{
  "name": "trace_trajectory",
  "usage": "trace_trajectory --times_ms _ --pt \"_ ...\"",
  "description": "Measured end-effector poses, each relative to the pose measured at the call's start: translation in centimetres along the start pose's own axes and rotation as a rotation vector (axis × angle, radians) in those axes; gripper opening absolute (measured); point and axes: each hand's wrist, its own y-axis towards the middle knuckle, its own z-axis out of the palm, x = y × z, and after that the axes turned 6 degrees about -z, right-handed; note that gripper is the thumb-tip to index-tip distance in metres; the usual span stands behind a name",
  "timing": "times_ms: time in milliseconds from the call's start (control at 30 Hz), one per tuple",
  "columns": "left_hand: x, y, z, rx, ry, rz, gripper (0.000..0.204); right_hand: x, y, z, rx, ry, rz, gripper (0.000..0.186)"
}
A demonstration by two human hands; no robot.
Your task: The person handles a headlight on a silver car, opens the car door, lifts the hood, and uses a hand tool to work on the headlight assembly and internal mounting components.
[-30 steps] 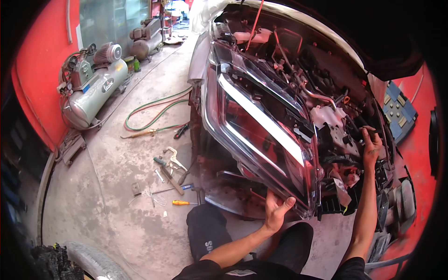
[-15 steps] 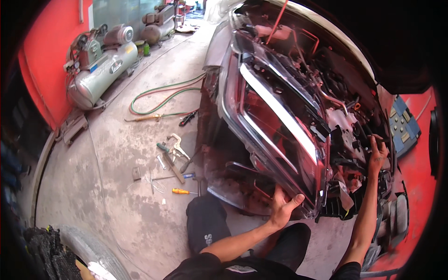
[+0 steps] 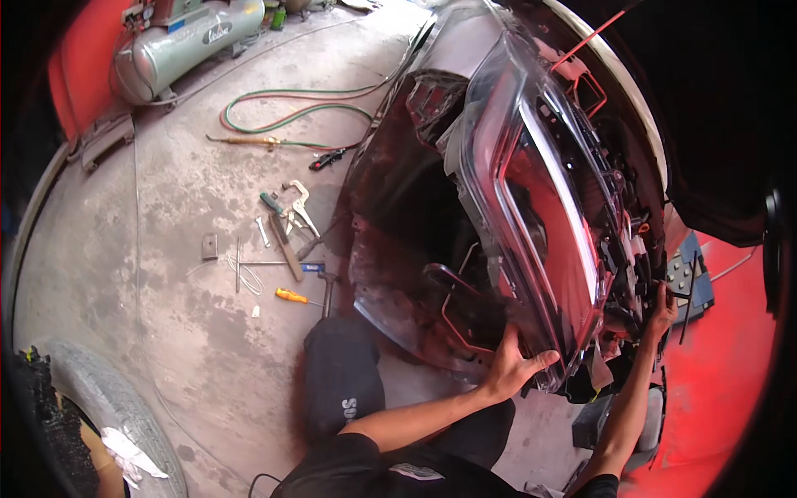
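Note:
A large car headlight point(image 3: 558, 195) with a clear lens and a bright chrome strip sits tilted at the front corner of the car. At its lower end my left hand point(image 3: 513, 372) grips the edge, thumb raised over the lens and fingers tucked against its side. My right hand point(image 3: 662, 315) reaches to the far right of the headlight, by the dark parts of the engine bay. Its fingers are bent closed; what lies in them is hidden. Just beside that hand a thin black rod point(image 3: 688, 299) shows.
On the concrete floor to the left lie an orange-handled screwdriver point(image 3: 292, 295), a hammer point(image 3: 327, 290), locking clamp pliers point(image 3: 300, 207) and a green-and-red hose point(image 3: 228, 116). An air compressor point(image 3: 187, 51) stands at the back left. A tyre point(image 3: 108, 390) lies near left. The raised hood hangs at right.
The view has shifted, so the headlight stands more upright in it. My left hand keeps its hold on the lower end. My right hand has moved outward, nearer the car's front edge.

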Motion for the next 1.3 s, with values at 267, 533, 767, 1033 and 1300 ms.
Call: trace_trajectory --times_ms 267,533,767,1033,1300 --pt "-0.7 0.5 0.5 -0.078 0.024 0.036 0.088 1.5 -0.5 1.2 -0.011 -0.011 0.008 0.024" --pt "-1.2 0.3 0.6 -0.064 -0.037 0.019 0.098 1.2 -0.5 0.1 0.021 -0.096 -0.057 0.025" --pt "-1.1 0.7 0.6 -0.077 -0.035 0.038 0.1 1.6 -0.7 0.8 0.003 -0.053 0.011 0.027" --pt "-1.4 0.5 0.6 -0.066 -0.052 0.001 0.098 -0.3 0.1 -1.2 0.026 -0.189 -0.123 0.028" --pt "-1.2 0.4 0.4 -0.084 -0.029 0.006 0.095 -0.7 -0.1 -1.8 0.024 -0.167 -0.099 0.034"
